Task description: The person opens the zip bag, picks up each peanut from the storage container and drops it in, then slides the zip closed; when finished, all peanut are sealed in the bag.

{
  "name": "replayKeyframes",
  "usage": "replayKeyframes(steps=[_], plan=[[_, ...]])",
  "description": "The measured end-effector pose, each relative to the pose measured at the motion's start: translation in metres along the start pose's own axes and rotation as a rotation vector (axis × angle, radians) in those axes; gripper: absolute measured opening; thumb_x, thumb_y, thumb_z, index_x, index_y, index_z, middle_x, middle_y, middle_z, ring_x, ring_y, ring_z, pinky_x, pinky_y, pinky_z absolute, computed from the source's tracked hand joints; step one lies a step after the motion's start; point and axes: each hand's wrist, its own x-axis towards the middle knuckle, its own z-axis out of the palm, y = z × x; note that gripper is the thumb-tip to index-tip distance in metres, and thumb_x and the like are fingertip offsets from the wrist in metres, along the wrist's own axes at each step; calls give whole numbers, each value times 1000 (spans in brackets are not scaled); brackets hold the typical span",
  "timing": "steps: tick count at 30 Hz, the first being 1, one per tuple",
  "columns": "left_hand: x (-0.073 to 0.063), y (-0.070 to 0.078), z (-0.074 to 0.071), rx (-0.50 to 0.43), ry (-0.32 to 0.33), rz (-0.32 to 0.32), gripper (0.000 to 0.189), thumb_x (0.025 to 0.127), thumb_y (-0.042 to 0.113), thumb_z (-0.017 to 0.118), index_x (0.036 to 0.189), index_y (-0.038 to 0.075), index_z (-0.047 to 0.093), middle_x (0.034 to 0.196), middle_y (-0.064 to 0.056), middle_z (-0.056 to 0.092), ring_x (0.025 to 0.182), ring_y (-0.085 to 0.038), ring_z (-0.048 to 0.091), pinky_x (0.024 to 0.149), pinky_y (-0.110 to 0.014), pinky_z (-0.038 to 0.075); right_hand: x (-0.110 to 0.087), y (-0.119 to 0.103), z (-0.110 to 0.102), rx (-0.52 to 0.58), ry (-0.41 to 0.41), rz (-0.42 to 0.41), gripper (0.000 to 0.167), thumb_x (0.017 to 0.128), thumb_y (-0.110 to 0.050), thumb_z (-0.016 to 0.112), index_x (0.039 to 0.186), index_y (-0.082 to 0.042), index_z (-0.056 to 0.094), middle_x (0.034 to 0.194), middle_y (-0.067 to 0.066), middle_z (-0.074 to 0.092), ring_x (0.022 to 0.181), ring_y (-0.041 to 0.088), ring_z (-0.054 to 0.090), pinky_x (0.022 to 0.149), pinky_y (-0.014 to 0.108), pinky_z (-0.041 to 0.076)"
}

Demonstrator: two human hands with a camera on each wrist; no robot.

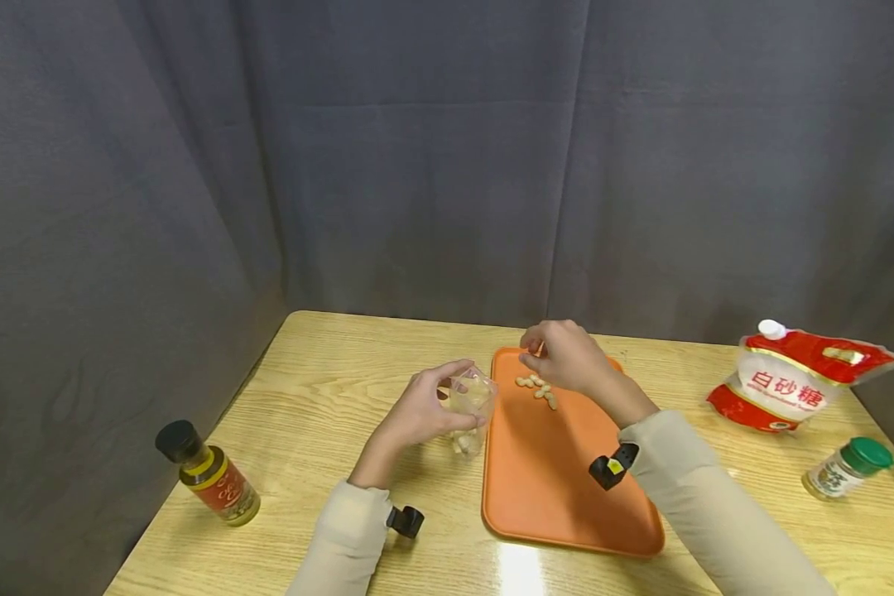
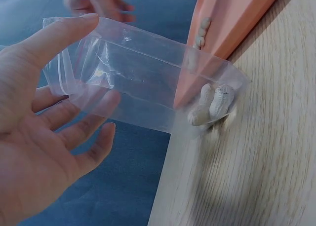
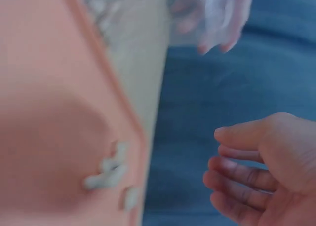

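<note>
My left hand (image 1: pixel 426 410) holds a clear plastic bag (image 2: pixel 143 73) by its mouth, thumb on one side and fingers on the other. Peanuts in their shells (image 2: pixel 222 102) lie in the bag's bottom corner, low over the wood beside the tray. Over the far part of an orange tray (image 1: pixel 544 488) hovers my right hand (image 1: pixel 566 356). Its fingers (image 3: pixel 237 174) are loosely bent, with nothing visible between them in the right wrist view. Several unshelled peanuts (image 1: pixel 542 389) lie on the tray below and nearer than that hand.
A dark-capped oil bottle (image 1: pixel 219 488) stands at the table's left. To the right are a red and white sugar pouch (image 1: pixel 782 381) with a white cap and a green-lidded seasoning jar (image 1: pixel 838 476). Grey curtain (image 1: pixel 417 165) hangs behind the wooden table (image 1: pixel 343 372).
</note>
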Motion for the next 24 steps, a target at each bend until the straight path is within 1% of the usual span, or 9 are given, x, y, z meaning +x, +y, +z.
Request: replayKeyframes(steps=[3,6,8,11,13,16,18,24], plan=[[0,0,0,4,3,0,81,73,23,88,145,12,52,119,-10,64,103,-25,58,79,-37,51,-6,18,10,-23,-31,65,15,88,-8,73,98,2,74,88,10,70,71,21,64,64,39,53],[0,-1,0,11,5,0,80,73,24,88,144,12,52,118,-11,64,102,-24,57,79,-38,51,-13,33,22,-47,-70,128,17,87,-8,74,100,4,74,86,10,69,71,20,63,65,38,53],[0,-1,-1,11,4,-1,80,74,24,88,144,12,52,119,-11,64,102,-24,57,80,-39,50,-17,42,31,-46,-99,166,16,87,-8,74,98,3,74,78,7,69,66,17,60,62,35,51],[0,-1,-1,7,2,-1,80,74,24,88,145,12,52,125,-9,63,103,-24,56,82,-40,50,-22,52,44,-28,-131,203,8,89,-8,72,87,0,74,65,1,64,57,13,54,56,31,45],[0,-1,-1,-1,0,0,80,74,24,88,145,12,52,129,-8,61,104,-25,56,83,-40,50,-24,57,51,-18,-143,215,9,89,-8,72,81,-4,73,61,-2,62,54,11,50,54,29,41],[0,-2,-1,-4,-3,3,80,75,24,87,145,11,51,129,-7,61,105,-25,56,82,-40,50,-28,60,58,-10,-145,216,8,87,-6,72,79,-6,74,66,-2,63,55,11,48,53,29,40],[0,-2,-1,-9,-5,4,80,75,23,87,145,11,51,129,-8,61,105,-26,56,82,-40,50,-30,60,61,-1,-134,222,5,85,-3,73,81,-6,75,71,-1,66,56,11,51,54,29,43],[0,-3,-1,-7,-7,12,80,75,23,87,145,10,51,126,-7,62,105,-27,56,81,-39,50,-30,60,64,14,-146,262,5,86,-2,72,83,-5,75,76,1,68,59,13,54,56,30,46]])
